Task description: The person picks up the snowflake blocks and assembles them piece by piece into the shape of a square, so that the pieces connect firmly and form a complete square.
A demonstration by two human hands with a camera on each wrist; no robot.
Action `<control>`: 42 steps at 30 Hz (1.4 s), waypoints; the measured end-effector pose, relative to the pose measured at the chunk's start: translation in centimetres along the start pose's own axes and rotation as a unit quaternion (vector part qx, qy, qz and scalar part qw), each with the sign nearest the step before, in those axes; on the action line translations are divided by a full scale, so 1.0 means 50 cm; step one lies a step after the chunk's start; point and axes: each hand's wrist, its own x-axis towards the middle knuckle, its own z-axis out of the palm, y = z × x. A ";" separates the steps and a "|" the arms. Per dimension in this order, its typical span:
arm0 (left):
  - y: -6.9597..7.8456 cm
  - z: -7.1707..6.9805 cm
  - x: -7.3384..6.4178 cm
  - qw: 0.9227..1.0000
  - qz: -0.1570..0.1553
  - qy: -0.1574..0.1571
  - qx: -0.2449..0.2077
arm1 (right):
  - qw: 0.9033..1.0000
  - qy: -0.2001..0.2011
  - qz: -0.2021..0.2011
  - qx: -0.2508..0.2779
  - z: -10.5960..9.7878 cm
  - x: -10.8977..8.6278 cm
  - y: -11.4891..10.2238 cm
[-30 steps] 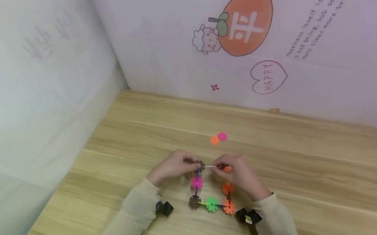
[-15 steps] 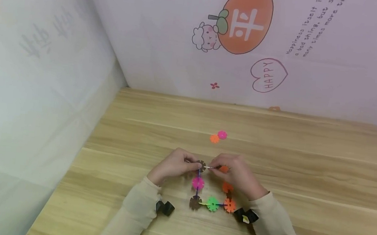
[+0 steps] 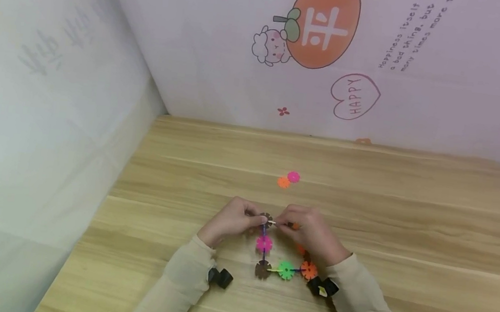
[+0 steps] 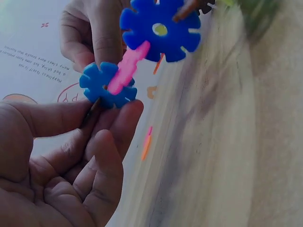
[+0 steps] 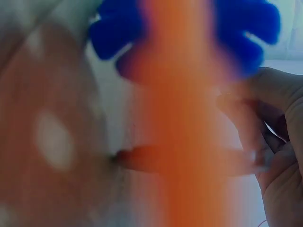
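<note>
In the head view my left hand [image 3: 236, 219] pinches a brown notched disc [image 3: 269, 216] at a corner of a linked chain. My right hand [image 3: 310, 232] holds a pale disc [image 3: 272, 222] edge-on, against the brown disc's right rim; whether it sits in a slot cannot be told. Down from the corner run a pink disc [image 3: 264, 245], another brown disc [image 3: 262, 271], a green disc [image 3: 283, 274] and an orange disc [image 3: 309, 267]. Blue discs [image 4: 100, 85] link to the pink one in the left wrist view. My right hand hides part of the chain.
Loose on the wooden table [image 3: 194, 171], farther back, lie an orange disc [image 3: 283, 183] and a pink disc [image 3: 293, 177], touching or overlapping. A printed cloth wall [image 3: 223, 63] stands behind the table, another at its left. Black wrist cameras [image 3: 222, 278] sit near the chain.
My right hand has moved left, bringing the pale disc from just beside the brown disc up against its rim. The chain's right side has shifted with it. My left hand keeps its pinch.
</note>
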 end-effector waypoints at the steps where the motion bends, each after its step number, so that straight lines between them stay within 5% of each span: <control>1: 0.001 0.000 0.000 1.000 0.001 0.001 0.003 | 1.000 -0.001 -0.001 0.000 -0.001 0.001 0.001; 6: 0.000 0.001 0.003 0.999 0.024 -0.015 0.037 | 1.000 -0.009 0.014 0.007 -0.011 0.003 0.000; 15: -0.006 0.007 0.009 0.996 0.057 -0.069 0.009 | 1.000 -0.018 0.013 0.001 -0.015 0.002 0.001; 23: -0.005 0.011 0.009 0.995 0.068 -0.068 0.021 | 0.999 -0.039 0.025 -0.003 -0.018 0.002 0.005; 28: -0.001 0.011 0.006 0.994 0.079 -0.066 0.031 | 0.995 -0.076 0.070 0.017 -0.035 0.001 0.018; 35: -0.001 0.012 0.006 0.994 0.073 -0.078 0.030 | 0.983 -0.073 0.166 -0.016 -0.073 0.007 0.050; 42: 0.000 0.013 0.000 0.993 0.079 -0.077 0.039 | 0.974 -0.103 0.196 -0.055 -0.087 0.047 0.088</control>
